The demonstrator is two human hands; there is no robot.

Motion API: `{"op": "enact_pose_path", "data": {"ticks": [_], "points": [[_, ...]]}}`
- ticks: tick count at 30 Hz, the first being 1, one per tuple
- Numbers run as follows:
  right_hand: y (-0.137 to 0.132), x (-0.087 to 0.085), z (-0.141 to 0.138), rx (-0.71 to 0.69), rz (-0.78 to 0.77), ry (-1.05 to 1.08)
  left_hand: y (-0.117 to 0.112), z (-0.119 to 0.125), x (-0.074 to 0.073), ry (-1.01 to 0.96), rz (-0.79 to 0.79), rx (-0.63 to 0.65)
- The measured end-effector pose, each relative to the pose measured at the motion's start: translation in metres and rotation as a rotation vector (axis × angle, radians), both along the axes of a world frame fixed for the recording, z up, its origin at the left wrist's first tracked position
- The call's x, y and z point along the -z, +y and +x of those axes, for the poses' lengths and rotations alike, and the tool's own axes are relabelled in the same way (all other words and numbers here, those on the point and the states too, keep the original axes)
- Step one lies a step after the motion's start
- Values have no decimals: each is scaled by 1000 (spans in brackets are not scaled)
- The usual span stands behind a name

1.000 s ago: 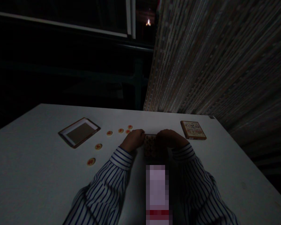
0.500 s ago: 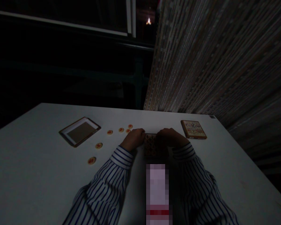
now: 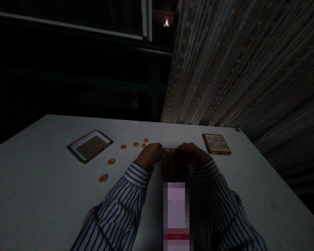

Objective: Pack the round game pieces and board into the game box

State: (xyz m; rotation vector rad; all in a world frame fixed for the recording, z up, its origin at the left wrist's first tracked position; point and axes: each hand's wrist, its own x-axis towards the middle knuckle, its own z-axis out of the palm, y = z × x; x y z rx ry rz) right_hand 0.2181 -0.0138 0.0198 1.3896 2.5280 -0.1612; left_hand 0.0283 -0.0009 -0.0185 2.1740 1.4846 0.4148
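Observation:
My left hand (image 3: 149, 155) and my right hand (image 3: 190, 153) are both closed on the far end of a small rectangular tray of round pieces (image 3: 168, 162) in the middle of the white table (image 3: 42, 195). The tray lies between the two hands and holds several pale discs with red marks. Striped shirt sleeves cover both forearms. Several loose pale discs with red marks (image 3: 111, 161) lie on the table to the left of my left hand.
An open shallow box (image 3: 89, 146) sits at the back left of the table. A printed box lid (image 3: 216, 143) lies at the back right. A woven blind hangs at the right. The room beyond the table is dark.
Both hands stay on the tray almost unmoved; the tray looks slightly lower and flatter between them than a second ago.

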Motion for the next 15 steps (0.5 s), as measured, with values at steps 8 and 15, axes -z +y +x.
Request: {"op": "enact_pose_path", "data": {"ticks": [8,15], "points": [[-1,1,1,-2,7,30,2,-1,5,22,25,20],[-2,-3,-2,-1,-3,-5,2,-1,3,29,23,26]]}}
